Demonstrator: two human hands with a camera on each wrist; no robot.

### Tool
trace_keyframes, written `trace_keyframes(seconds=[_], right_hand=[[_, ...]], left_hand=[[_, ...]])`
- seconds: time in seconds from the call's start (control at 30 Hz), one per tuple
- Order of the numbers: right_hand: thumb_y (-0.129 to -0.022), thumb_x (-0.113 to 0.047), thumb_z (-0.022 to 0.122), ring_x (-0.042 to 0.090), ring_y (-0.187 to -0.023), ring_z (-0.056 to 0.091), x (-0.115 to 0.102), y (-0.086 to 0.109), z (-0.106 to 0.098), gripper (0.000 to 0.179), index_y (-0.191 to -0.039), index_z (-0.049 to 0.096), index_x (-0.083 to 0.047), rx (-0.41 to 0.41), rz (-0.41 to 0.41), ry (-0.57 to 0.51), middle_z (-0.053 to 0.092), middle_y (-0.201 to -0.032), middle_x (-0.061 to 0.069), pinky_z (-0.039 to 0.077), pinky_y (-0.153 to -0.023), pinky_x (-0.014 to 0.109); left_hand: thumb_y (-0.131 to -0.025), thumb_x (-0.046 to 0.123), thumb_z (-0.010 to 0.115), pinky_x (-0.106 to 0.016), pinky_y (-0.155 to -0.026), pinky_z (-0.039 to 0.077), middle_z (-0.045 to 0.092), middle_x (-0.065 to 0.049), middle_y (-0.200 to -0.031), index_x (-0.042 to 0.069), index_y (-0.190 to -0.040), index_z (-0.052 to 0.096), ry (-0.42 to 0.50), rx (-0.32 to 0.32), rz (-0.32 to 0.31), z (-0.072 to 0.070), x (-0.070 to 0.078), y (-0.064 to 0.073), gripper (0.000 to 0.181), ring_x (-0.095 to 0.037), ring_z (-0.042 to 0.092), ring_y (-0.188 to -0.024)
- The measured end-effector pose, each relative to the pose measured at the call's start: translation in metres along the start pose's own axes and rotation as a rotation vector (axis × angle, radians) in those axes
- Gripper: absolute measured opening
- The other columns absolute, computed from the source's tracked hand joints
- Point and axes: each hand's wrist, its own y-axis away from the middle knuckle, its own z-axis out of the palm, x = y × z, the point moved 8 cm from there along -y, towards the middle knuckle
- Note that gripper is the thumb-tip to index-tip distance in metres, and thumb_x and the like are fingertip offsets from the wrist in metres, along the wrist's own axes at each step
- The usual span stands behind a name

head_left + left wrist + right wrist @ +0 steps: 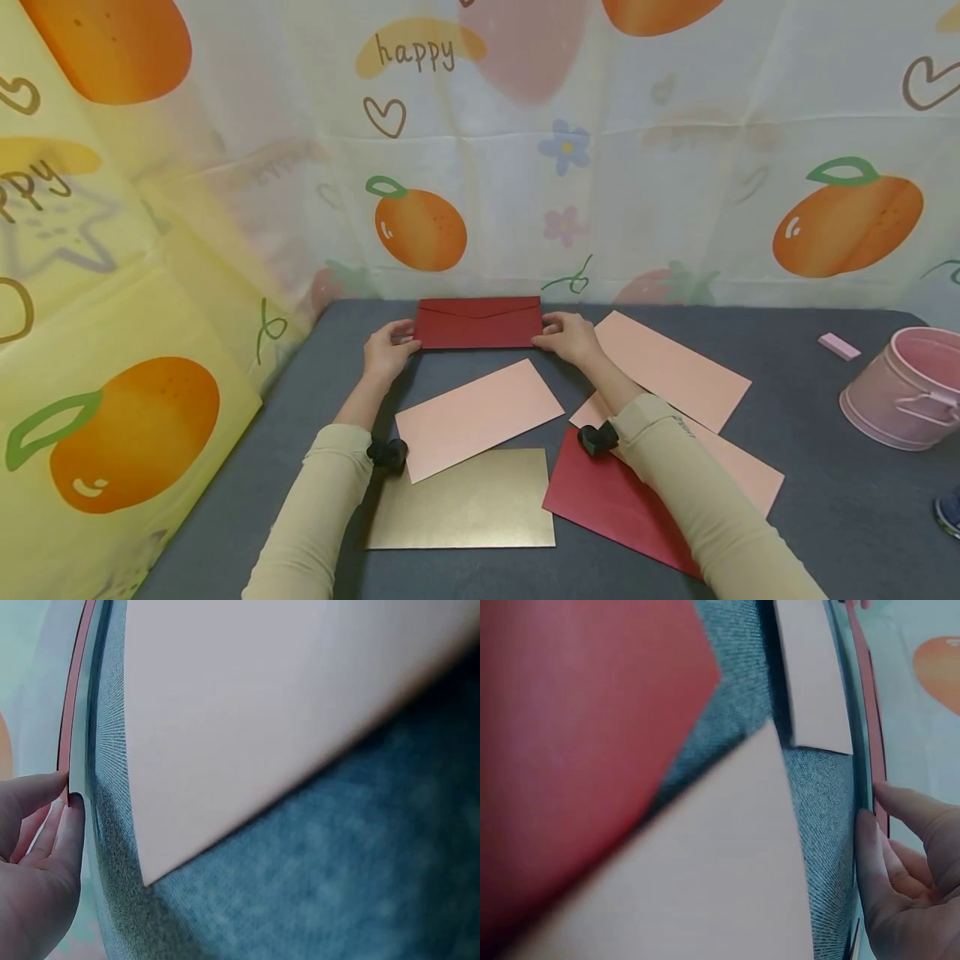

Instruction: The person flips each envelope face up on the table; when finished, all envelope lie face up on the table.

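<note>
A dark red envelope (478,329) with its flap line showing is held near the table's far edge, between both hands. My left hand (387,350) pinches its left end, and my right hand (567,337) pinches its right end. In the left wrist view the left hand (37,862) has thumb and fingers on the envelope's narrow edge (75,682). The right wrist view shows the right hand (915,877) pinching the other end of the red envelope (871,727). A pink envelope (480,417) lies just below, partly over a gold envelope (465,508).
Two more pink envelopes lie on the right, an upper one (675,367) and a lower one (742,467). Beneath the right forearm is a red envelope (622,508). A pink bucket (892,392) and a small pink block (838,346) stand farther right. A printed curtain (495,167) hangs behind.
</note>
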Motion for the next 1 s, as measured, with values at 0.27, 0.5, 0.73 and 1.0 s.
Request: trace_keyframes(seconds=[0.27, 0.5, 0.73, 1.0], right_hand=[[-0.087, -0.026, 0.074, 0.034, -0.115, 0.054, -0.001, 0.000, 0.003, 0.064, -0.139, 0.050, 0.002, -0.031, -0.001, 0.007, 0.064, -0.118, 0.017, 0.043, -0.098, 0.046], [-0.087, -0.026, 0.074, 0.032, -0.110, 0.053, -0.002, -0.001, 0.004, 0.066, -0.140, 0.048, 0.004, -0.049, 0.003, 0.022, 0.062, -0.115, 0.017, 0.044, -0.097, 0.045], [-0.088, -0.024, 0.073, 0.029, -0.099, 0.053, -0.003, 0.001, 0.003, 0.064, -0.140, 0.048, 0.005, -0.045, 0.003, 0.036, 0.062, -0.106, 0.015, 0.045, -0.090, 0.043], [-0.089, -0.022, 0.072, 0.022, -0.081, 0.053, -0.006, 0.002, 0.003, 0.063, -0.140, 0.048, 0.006, -0.075, -0.001, 0.079, 0.062, -0.095, 0.011, 0.043, -0.074, 0.035]], left_hand=[[-0.093, 0.006, 0.066, -0.041, -0.099, 0.046, 0.058, -0.017, -0.133, 0.004, -0.134, 0.057, -0.051, -0.066, 0.035, 0.004, 0.003, 0.000, 0.042, -0.029, 0.054, -0.123], [-0.094, 0.006, 0.065, -0.043, -0.102, 0.043, 0.052, -0.018, -0.139, 0.005, -0.139, 0.053, -0.074, -0.147, 0.038, 0.011, 0.003, 0.002, 0.047, -0.032, 0.048, -0.128], [-0.093, 0.008, 0.066, -0.046, -0.101, 0.043, 0.051, -0.020, -0.139, 0.006, -0.139, 0.053, -0.166, -0.187, 0.058, 0.016, 0.005, 0.003, 0.048, -0.035, 0.049, -0.127], [-0.096, 0.009, 0.062, -0.048, -0.104, 0.040, 0.051, -0.022, -0.138, 0.000, -0.137, 0.054, -0.314, -0.249, 0.149, 0.021, 0.012, 0.005, 0.043, -0.037, 0.047, -0.128]])
